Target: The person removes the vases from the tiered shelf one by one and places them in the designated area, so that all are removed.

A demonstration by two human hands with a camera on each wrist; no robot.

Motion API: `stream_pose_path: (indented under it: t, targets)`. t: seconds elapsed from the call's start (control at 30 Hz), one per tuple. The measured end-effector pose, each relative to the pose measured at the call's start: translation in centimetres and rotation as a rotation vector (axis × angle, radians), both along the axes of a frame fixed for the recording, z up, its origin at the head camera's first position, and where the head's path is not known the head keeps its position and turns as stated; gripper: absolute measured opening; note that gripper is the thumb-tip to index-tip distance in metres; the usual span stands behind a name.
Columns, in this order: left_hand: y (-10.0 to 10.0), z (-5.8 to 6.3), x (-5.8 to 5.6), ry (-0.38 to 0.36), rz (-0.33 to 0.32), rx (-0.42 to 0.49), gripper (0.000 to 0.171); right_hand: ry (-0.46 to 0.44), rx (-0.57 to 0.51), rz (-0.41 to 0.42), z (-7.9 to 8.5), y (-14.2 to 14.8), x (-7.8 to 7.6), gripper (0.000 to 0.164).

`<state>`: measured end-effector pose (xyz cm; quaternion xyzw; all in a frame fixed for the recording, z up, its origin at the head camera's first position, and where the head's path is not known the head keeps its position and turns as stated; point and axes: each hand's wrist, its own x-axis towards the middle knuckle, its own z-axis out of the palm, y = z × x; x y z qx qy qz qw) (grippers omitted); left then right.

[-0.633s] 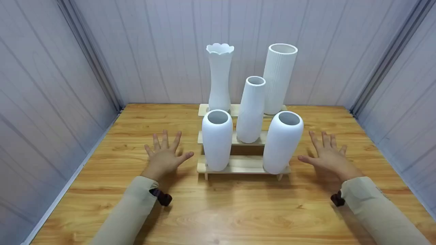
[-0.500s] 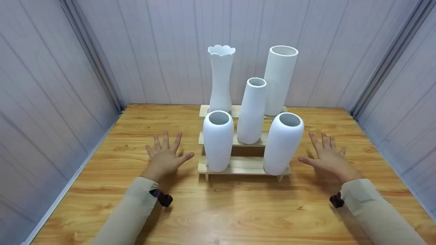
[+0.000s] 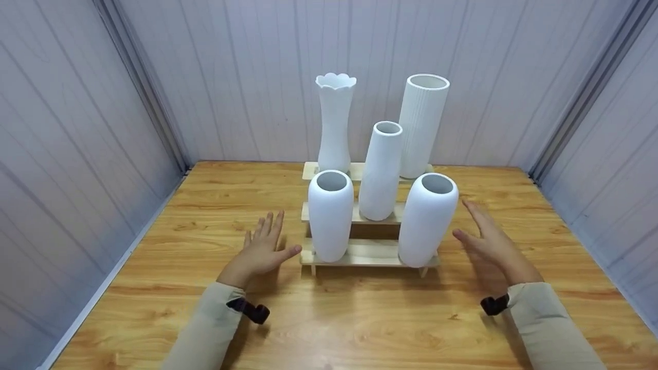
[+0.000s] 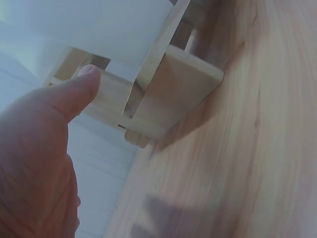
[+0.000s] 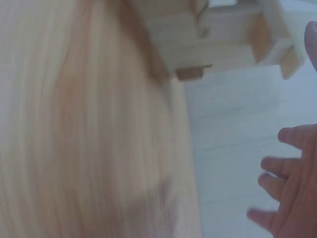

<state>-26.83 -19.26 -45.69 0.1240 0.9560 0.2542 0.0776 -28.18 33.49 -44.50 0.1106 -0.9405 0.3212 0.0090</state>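
A pale wooden tiered stand point(image 3: 375, 249) carries several white vases. Two rounded vases, a left one point(image 3: 330, 218) and a right one point(image 3: 427, 221), stand on its lowest step. A slim tapered vase point(image 3: 380, 172) is on the middle step. On the top step are a scalloped-rim vase point(image 3: 335, 123) and a ribbed cylinder vase point(image 3: 423, 123). My left hand point(image 3: 259, 254) is left of the stand, fingers extended and thumb towards it, holding nothing. To the right of the right rounded vase, my right hand point(image 3: 493, 244) has straight fingers and holds nothing.
The stand is on a wood-grain table point(image 3: 360, 324). Pale panel walls rise behind point(image 3: 247, 77) and on both sides. A dark wrist camera sits at each sleeve cuff.
Both hands have turned from palm-down with spread fingers to a more sideways pose. The left hand has moved rightwards, nearer the stand. The vases stay in place; the head view has shifted slightly.
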Motion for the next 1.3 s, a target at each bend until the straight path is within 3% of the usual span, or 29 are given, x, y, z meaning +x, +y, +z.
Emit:
stream_pose_path:
  t: [0.3,0.57,0.73,0.9,1.0,1.2,1.3]
  targets:
    - [1.4,-1.4,0.2,-0.006,-0.051,0.095,0.110,0.201,-0.391,0.117,-0.5,-2.7,0.9,0.068]
    - [2.1,-3.3,0.4,0.007,-0.052,0.293,0.095,0.222,-0.592,0.149,-1.1,-4.8,1.7,0.064]
    - [2.5,-4.3,0.3,0.016,-0.048,0.453,0.080,0.247,-0.652,0.120,-1.1,-5.4,2.1,0.065]
    - [3.0,-5.4,0.2,0.032,-0.099,0.589,0.060,0.256,-0.642,0.128,-1.2,-5.7,2.3,0.072]
    - [3.3,-5.7,0.2,0.038,-0.112,0.627,0.052,0.236,-0.649,0.126,-1.3,-6.0,2.6,0.075]
    - [3.2,-5.5,0.4,0.029,-0.063,0.655,0.048,0.121,-0.692,0.126,-1.9,-7.0,2.9,0.077]
    - [3.0,-5.3,0.6,0.021,-0.049,0.649,0.048,0.073,-0.763,0.134,-2.2,-7.6,2.8,0.076]
